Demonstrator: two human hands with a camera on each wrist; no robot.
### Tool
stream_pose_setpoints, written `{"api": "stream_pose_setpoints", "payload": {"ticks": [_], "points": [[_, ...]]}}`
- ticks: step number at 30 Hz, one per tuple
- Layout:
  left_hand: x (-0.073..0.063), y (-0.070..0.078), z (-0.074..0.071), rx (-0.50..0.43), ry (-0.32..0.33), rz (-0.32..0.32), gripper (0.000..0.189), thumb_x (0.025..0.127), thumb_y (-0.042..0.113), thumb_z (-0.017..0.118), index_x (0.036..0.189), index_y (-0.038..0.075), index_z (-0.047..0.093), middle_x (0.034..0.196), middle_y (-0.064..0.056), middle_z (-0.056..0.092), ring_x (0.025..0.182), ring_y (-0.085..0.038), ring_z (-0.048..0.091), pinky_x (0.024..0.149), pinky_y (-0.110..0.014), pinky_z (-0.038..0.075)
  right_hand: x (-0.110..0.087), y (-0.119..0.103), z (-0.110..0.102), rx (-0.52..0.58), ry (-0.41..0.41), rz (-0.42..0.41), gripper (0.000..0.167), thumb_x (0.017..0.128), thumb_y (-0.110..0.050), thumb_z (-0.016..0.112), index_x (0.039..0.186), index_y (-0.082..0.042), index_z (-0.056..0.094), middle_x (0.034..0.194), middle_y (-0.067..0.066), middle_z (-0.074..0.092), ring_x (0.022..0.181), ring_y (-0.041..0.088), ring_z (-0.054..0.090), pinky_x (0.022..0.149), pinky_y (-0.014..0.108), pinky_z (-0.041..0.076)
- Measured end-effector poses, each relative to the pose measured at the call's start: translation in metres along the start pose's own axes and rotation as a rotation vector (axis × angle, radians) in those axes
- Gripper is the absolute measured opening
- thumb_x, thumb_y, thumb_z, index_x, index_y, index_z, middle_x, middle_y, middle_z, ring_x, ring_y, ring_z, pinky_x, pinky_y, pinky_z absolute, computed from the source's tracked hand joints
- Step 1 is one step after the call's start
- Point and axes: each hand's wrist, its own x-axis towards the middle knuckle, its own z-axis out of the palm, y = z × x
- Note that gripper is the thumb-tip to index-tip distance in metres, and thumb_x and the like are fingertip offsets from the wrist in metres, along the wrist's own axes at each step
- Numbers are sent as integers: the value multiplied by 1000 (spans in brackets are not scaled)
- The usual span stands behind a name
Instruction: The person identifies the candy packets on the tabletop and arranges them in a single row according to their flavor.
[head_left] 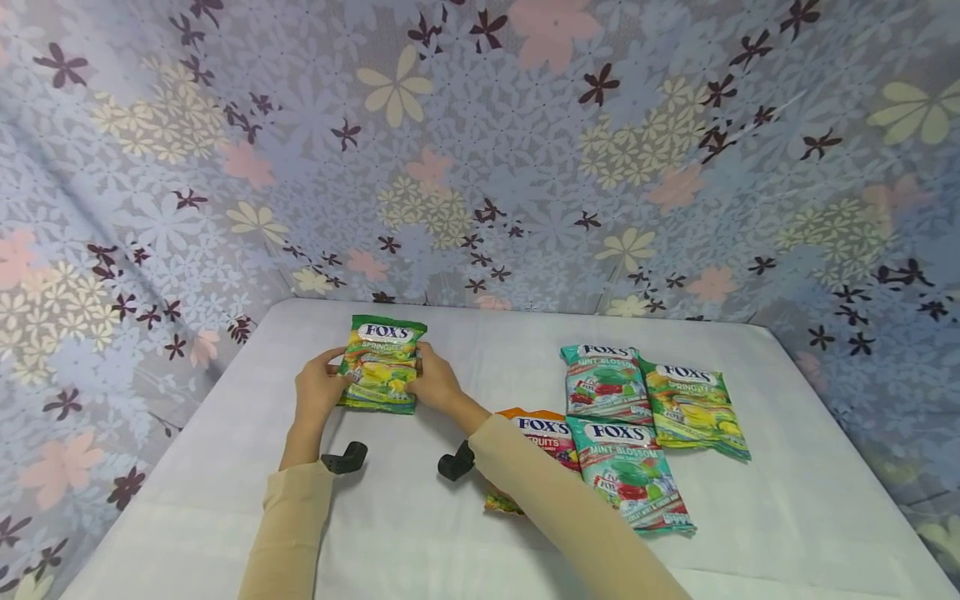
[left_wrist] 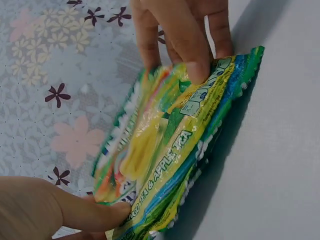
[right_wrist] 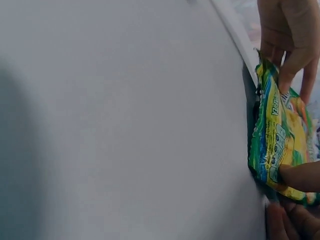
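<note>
A green and yellow Fox's Spring Tea candy bag (head_left: 382, 364) is held between both hands over the left part of the white table. My left hand (head_left: 318, 385) grips its left edge, thumb on the printed front. At the right edge my right hand (head_left: 437, 379) pinches the bag, with its thumb also on the front. In the left wrist view the candy bag (left_wrist: 165, 145) tilts, its lower seam close over the cloth. The right wrist view shows the candy bag (right_wrist: 282, 140) at the far right, with fingers reaching behind it.
Right of centre lie two Mint Blossom bags (head_left: 607, 385), another Spring Tea bag (head_left: 696, 408) and a Fruits bag (head_left: 543, 437) partly hidden under my right sleeve. Black wrist mounts (head_left: 345, 458) sit by both wrists. A flowered cloth (head_left: 480, 167) hangs behind the white table (head_left: 405, 533).
</note>
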Motion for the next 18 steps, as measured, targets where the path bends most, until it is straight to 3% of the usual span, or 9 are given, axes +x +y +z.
{"api": "stream_pose_setpoints", "payload": {"ticks": [7,18], "points": [[0,-2,1,3,14,-25,50,83,-3,67,131,-5,55,104,-30,65,88,-39,65,65,-40,53,2,-1,-1,-133,9,13,72,80,-9,78,142,-4,42,78,1,55,66,14,48,58,26,37],[2,-5,7,36,-28,-72,48,86,-2,62,133,-7,53,108,-31,63,91,-38,63,70,-41,52,3,1,-4,-140,13,11,83,80,-14,80,147,-6,33,81,2,55,73,17,48,62,27,39]]}}
